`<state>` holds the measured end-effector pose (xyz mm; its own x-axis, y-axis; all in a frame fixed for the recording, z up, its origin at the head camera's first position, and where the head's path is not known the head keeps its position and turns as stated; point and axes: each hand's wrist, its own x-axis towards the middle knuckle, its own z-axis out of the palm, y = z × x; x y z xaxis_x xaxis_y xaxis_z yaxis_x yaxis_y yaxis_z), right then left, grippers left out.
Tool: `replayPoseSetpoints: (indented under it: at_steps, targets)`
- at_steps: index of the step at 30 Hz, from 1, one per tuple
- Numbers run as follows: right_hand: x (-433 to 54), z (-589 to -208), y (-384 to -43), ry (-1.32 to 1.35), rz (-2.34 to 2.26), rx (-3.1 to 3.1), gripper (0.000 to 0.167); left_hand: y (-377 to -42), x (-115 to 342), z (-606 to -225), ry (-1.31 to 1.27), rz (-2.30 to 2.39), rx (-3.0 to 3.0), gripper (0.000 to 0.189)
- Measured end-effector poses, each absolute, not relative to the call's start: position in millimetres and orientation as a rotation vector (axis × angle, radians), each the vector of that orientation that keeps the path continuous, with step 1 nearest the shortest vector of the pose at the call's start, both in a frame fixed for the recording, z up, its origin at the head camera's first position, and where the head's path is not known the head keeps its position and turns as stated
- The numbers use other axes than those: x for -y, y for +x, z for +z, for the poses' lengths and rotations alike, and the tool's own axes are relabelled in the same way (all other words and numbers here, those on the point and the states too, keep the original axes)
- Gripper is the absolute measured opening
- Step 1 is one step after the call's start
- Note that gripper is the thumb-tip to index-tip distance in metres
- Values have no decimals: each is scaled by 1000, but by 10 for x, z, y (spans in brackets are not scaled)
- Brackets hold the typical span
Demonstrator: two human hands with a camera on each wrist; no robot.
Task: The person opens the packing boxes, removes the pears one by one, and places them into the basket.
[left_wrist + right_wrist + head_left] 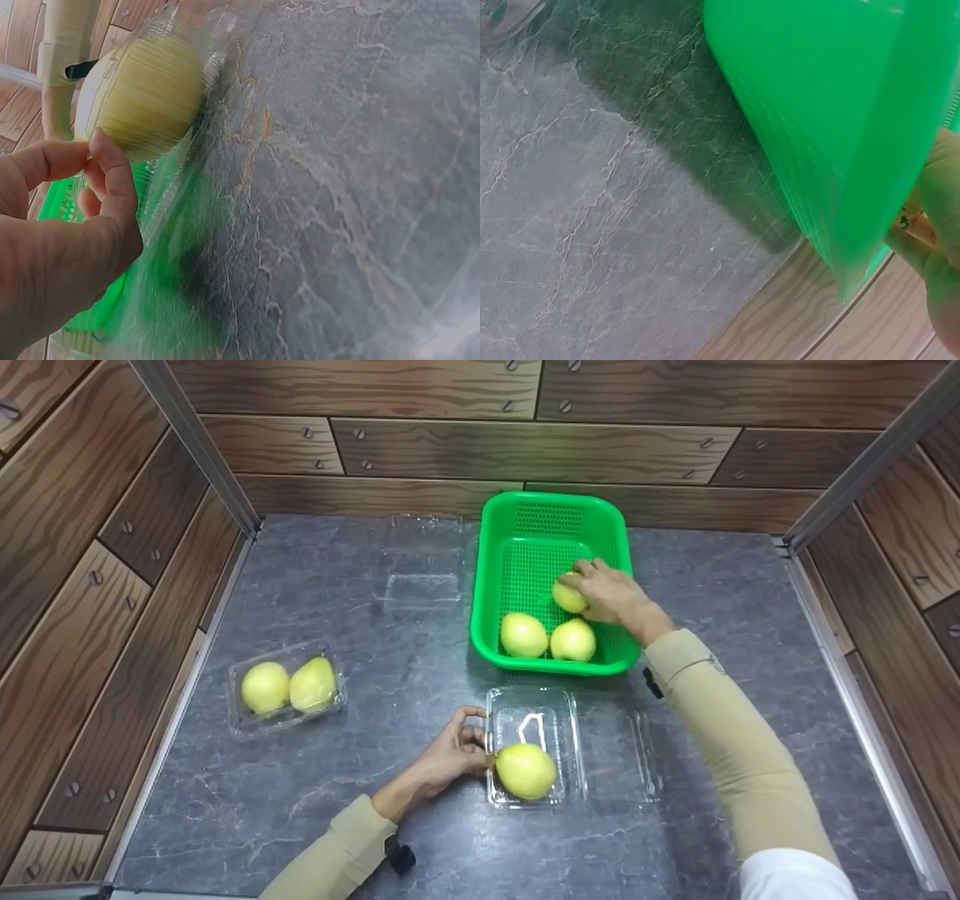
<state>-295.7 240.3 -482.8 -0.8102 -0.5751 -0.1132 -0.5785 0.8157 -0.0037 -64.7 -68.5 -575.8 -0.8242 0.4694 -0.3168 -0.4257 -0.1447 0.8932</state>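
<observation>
My right hand [611,594] reaches into a green plastic basket [480,577] and grips a yellow-green pear [568,597]. Two more pears, a left one [524,635] and a right one [573,641], lie at the basket's near end. In front of it, an opened clear plastic clamshell box [574,735] holds one pear [526,772] in its left half. My left hand [450,754] pinches that box's left rim between thumb and fingers, as the left wrist view shows close up. In the right wrist view, the basket wall [802,90] hides most of the right hand [941,240].
At the left, a clear box [289,720] contains two pears. Another clear plastic box [424,592], opened out, lies left of the basket. Wood-patterned panels [450,450] enclose the grey marbled tabletop [225,802] at the back and sides.
</observation>
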Motion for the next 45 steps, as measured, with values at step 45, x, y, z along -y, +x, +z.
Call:
replayPoseSetpoints:
  at_steps: [45]
  targets:
    - [-2622,-4580,-2581,-1028,94,-2906,75,-648,660,-5772,54,2018,-1567,75]
